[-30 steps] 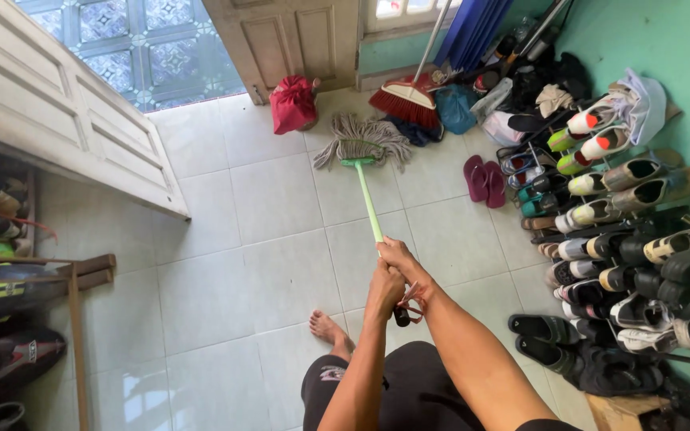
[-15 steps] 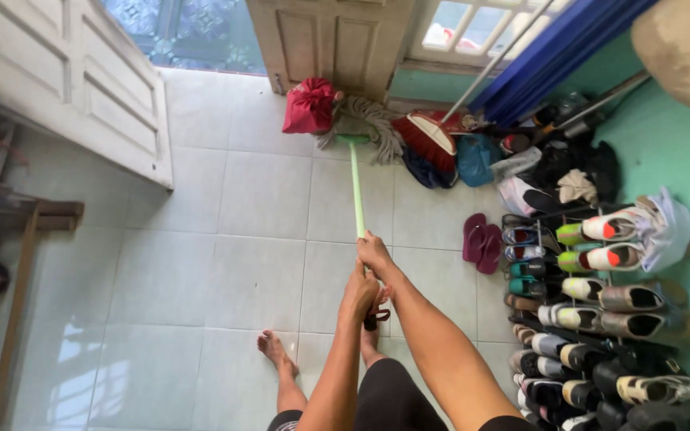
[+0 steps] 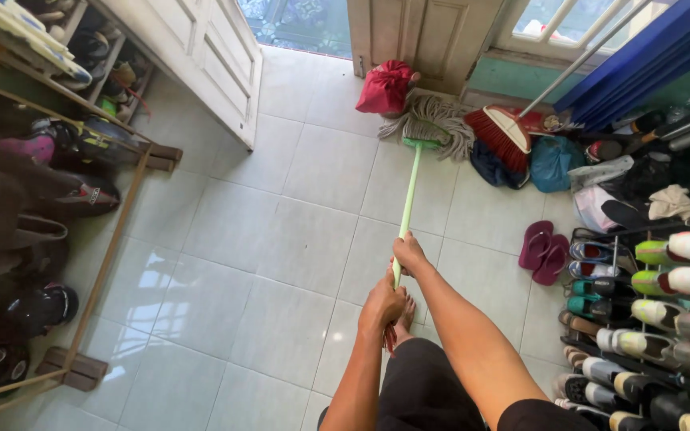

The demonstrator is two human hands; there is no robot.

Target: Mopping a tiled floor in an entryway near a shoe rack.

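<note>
Tiled floor, mop against red bag

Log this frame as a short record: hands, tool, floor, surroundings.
left hand: gripping the lower end of the mop handle
right hand: gripping the handle just above the left
mop: green handle, string head on the floor by the red bag
floor: pale glossy tiles
right side: shoe rack, pink sandals, red broom

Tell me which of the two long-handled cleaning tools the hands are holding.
The green-handled mop, gripped by both hands, right hand above left hand. The red broom leans untouched.
</note>
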